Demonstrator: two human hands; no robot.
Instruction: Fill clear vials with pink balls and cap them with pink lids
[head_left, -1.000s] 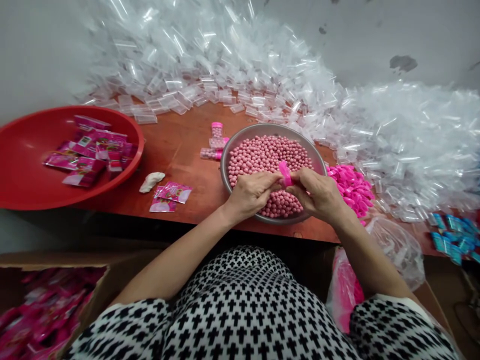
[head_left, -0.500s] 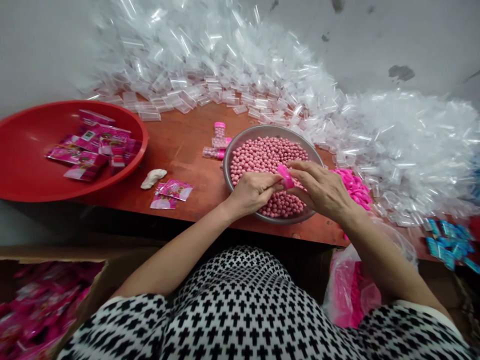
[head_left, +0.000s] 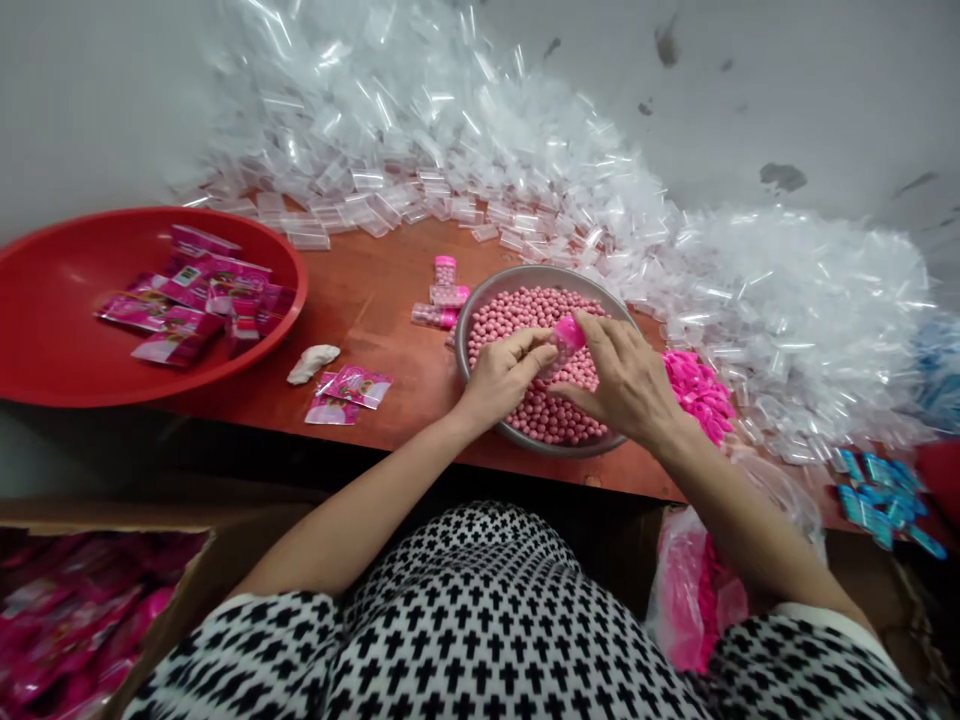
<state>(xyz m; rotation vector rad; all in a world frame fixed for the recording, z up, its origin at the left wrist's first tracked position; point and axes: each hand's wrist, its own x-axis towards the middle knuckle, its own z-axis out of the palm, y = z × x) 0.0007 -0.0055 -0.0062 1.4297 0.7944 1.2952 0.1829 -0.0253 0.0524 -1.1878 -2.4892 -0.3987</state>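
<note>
Over a grey metal bowl [head_left: 466, 378] of pink beads [head_left: 517, 303], my left hand [head_left: 501, 382] pinches a small clear tube [head_left: 556, 362] with beads showing inside. A bright pink cap [head_left: 568, 333] sits at the tube's upper end. My right hand [head_left: 626, 375] is at the cap, its forefinger along the cap's edge and its thumb spread away below. Whether that finger presses the cap is hard to tell. Capped bead tubes [head_left: 445, 270] lie and stand left of the bowl. Right of it is a pile of pink caps [head_left: 697, 395].
A long heap of clear empty tubes [head_left: 465, 150] lines the wall. To the left are a red basin [head_left: 52, 290] of pink packets, a white lump [head_left: 313, 362] and loose packets [head_left: 360, 385]. Blue pieces [head_left: 881, 495] lie at the right; a plastic bag [head_left: 694, 585] hangs below the table edge.
The pink cap has turned from sideways to more upright between my hands. My right thumb has moved away from the cap and lower. The view has shifted slightly.
</note>
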